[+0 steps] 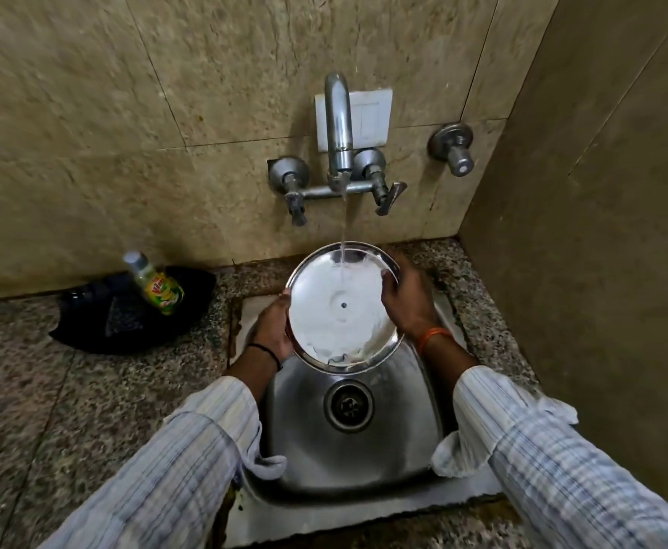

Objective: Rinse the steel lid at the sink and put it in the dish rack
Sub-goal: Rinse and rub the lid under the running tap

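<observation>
A round steel lid (340,311) with a small hole at its centre is held over the steel sink (348,457), its underside facing me and coated with soapy film. My left hand (272,326) grips its left rim. My right hand (405,299) grips the right rim, thumb over the edge. Water runs from the wall tap (338,124) onto the upper part of the lid. No dish rack is in view.
A dish soap bottle (158,285) leans on a black tray (126,311) on the granite counter (47,410) to the left. A second valve (453,148) sticks out of the tiled wall at right. A side wall (601,231) closes in the right.
</observation>
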